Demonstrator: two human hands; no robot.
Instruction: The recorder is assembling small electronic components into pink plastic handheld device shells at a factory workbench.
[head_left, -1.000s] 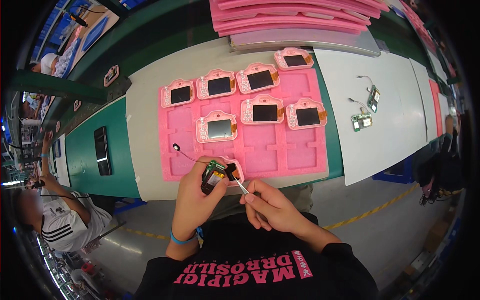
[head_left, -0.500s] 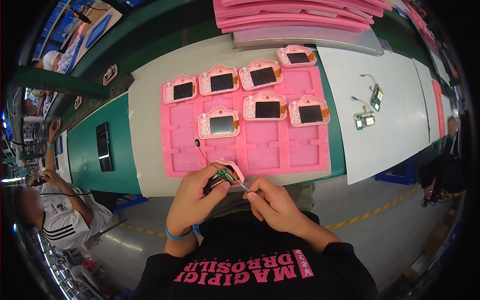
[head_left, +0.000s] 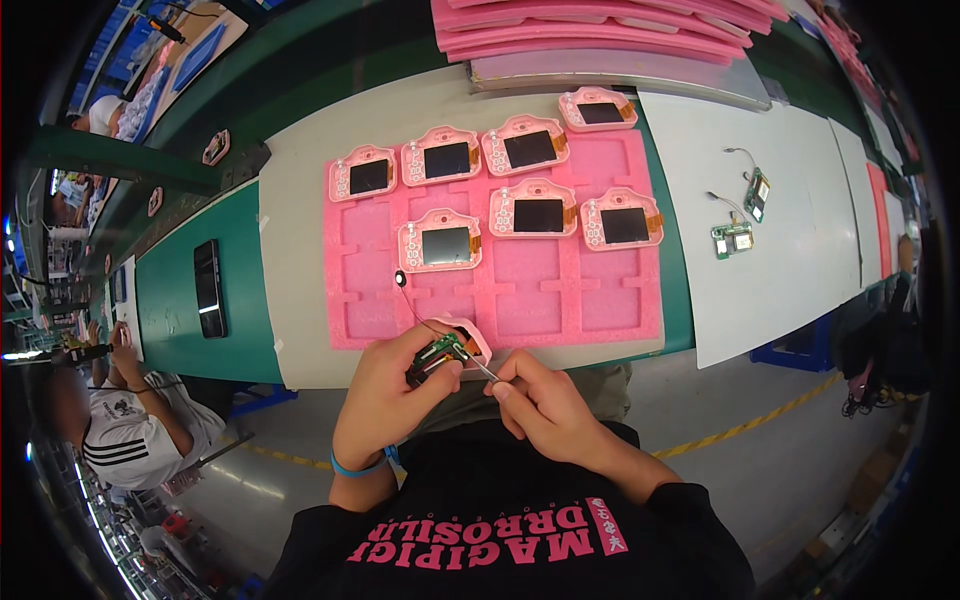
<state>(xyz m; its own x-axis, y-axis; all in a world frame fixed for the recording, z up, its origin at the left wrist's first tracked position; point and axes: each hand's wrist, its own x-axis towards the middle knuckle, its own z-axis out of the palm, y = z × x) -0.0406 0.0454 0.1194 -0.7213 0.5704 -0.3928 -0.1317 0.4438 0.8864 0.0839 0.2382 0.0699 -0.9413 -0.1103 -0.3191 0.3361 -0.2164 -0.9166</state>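
Head view shows the left hand (head_left: 385,395) curled around a green circuit board (head_left: 440,349), thumb pressed against it, by the near edge of the pink tray (head_left: 615,308), with a pink shell (head_left: 478,333) partly hidden just beyond; the right hand (head_left: 540,400), fingers drawn into a pinch, grips metal tweezers (head_left: 484,370) whose tips reach the board's right end. The step in hand looks like fine joining work between board and shell, and the next move probably calls for a steady left hold and small tweezer motions
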